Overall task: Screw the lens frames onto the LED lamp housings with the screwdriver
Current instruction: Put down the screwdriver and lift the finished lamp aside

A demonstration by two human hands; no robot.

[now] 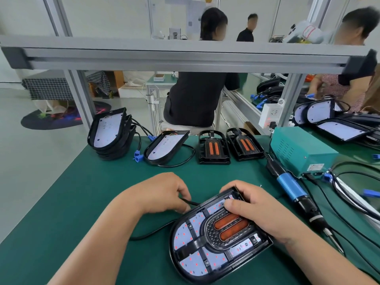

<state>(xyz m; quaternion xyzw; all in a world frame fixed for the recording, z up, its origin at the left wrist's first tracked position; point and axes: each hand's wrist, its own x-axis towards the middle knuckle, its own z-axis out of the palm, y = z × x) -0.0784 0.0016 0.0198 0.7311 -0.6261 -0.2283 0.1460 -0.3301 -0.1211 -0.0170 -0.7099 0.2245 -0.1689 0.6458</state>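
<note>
— Your left hand (162, 194), at 9 o'clock of the lamp housing (172, 254), pinches the black cable (153, 231) in curled fingers. Your right hand (257, 210) grips the housing's 1 o'clock end, thumb down on the lens frame (226, 231).

— How far along does that put you?

— Early, by the look of it. The frame sits in the housing directly before you, at 6 o'clock on the green mat (82, 192). Whether any screw is in cannot be told. Your screwdriver (290, 188) lies unheld at 3 o'clock, so driving appears yet to come. Two spare frames (213, 147) wait at 12 o'clock, more housings (111, 132) at 11.

— And what are you handling?

— A matt black moulded shell, D-shaped. Inside it lies a flat white LED board (183, 237) dotted red. The frame is ribbed and glossy round two oblong amber lenses (226, 222). Your screwdriver has a blue metallic collar and a black grip.
</note>
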